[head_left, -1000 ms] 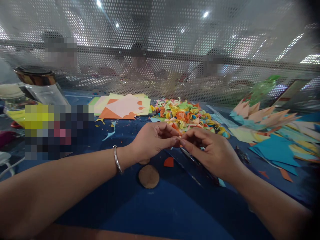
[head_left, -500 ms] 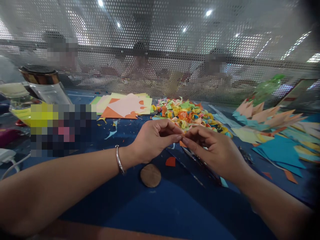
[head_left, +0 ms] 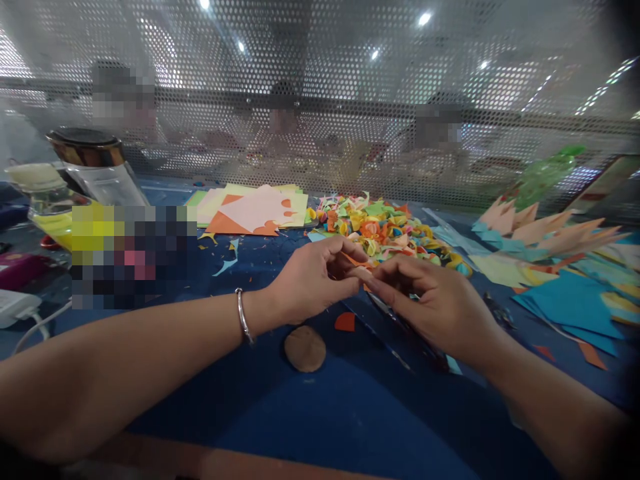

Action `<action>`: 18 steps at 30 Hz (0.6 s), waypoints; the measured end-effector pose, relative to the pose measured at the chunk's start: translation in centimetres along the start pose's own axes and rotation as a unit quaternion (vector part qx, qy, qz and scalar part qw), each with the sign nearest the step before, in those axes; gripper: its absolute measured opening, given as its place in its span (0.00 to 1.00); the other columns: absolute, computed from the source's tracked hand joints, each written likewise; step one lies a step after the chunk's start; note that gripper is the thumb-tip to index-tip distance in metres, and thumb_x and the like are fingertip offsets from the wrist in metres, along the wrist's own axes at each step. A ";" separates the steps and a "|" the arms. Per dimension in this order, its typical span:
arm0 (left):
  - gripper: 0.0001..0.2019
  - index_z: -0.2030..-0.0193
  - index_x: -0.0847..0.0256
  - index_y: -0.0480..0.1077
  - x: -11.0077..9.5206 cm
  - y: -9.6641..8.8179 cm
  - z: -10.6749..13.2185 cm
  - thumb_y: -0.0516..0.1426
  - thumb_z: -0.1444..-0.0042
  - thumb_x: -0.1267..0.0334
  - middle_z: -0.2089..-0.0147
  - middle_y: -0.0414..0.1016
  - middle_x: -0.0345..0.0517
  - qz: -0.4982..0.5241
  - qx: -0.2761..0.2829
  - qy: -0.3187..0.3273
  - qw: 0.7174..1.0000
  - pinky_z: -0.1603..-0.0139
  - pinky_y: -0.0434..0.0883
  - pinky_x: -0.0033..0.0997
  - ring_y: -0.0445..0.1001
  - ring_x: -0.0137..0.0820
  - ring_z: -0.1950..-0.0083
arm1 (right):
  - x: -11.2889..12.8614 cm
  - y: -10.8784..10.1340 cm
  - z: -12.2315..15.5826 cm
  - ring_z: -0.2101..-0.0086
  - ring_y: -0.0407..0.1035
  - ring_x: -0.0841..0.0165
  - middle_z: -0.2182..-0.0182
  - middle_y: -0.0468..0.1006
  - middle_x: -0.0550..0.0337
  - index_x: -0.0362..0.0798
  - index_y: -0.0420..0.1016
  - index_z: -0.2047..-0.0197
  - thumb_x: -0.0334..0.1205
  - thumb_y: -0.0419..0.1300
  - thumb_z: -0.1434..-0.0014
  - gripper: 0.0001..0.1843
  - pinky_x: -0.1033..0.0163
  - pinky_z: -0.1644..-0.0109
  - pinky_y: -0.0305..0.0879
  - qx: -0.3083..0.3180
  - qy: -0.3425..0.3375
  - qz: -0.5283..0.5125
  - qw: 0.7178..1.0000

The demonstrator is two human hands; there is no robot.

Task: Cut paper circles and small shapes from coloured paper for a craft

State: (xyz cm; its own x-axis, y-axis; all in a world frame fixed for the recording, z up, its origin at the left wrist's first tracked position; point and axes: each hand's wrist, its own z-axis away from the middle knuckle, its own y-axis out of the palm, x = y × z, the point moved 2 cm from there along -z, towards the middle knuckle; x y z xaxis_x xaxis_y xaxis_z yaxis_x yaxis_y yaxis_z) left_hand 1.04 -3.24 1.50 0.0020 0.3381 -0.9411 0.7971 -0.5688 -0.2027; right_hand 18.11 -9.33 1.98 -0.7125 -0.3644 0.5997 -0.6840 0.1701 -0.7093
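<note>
Orange paper [head_left: 367, 288] — pinched in right grip [head_left: 435, 300], beside left grip [head_left: 310, 277]

The left hand [head_left: 317, 280] no longer bunches its fingertips against those of the right hand [head_left: 435, 303]: its index finger now arches higher, its thumb sits lower, and another fingertip shows in the widened gap. The orange paper piece [head_left: 367, 288] beside the right thumb shows less than half a second ago. Under the left wrist, the farther brown disc, partly visible a second ago, is all but lost from sight.
</note>
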 end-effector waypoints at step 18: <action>0.13 0.60 0.60 0.66 -0.7 0.1 0.5 0.60 0.53 0.67 0.72 0.69 0.35 -0.079 0.009 0.015 0.997 0.69 0.65 0.25 0.67 0.23 0.72 | 0.5 0.4 -0.1 0.79 0.59 0.73 0.80 0.65 0.66 0.50 0.68 0.72 0.40 0.59 0.40 0.09 0.67 0.75 0.58 0.021 -0.031 0.008 0.999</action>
State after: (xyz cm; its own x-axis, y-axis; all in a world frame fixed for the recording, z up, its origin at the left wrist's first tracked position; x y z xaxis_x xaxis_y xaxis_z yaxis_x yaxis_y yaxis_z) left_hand 0.82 -3.96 1.98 -0.1038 0.4459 -0.8890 0.7776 -0.5210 -0.3521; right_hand 17.47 -9.37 2.05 -0.7109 -0.4182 0.5655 -0.6651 0.1382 -0.7339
